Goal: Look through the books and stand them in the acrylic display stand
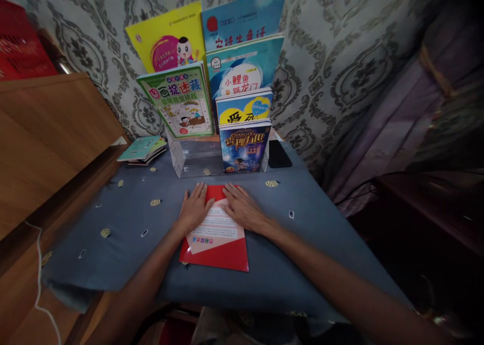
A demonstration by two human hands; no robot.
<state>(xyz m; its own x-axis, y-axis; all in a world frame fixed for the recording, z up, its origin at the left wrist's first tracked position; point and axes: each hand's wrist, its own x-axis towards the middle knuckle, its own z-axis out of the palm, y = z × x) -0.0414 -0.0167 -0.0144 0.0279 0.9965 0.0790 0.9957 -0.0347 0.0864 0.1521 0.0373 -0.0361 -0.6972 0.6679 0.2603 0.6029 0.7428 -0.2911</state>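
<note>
From where I stand, the red book point(229, 257) lies flat on the blue tablecloth point(287, 257) in the lower middle of the frame, and 2 bare hands rest on its far part. The left hand point(194, 209) covers the upper left edge, fingers stretched out and thumb angled inward; the right hand point(244, 209) lies on the upper right in much the same way. Neither pinches anything that I can see; how hard they press, I can't tell.

For a good, steady hold, I'd share the weight evenly between the 2 palms, since lopsided pressure could swing the near edge round on the cloth. The cover looks glossy, so flat fingers should serve better than dug-in tips. I'd also mind the clear stand point(176, 156) just beyond the fingertips, centre of the frame: pushing forward could nudge it and the books it carries.
</note>
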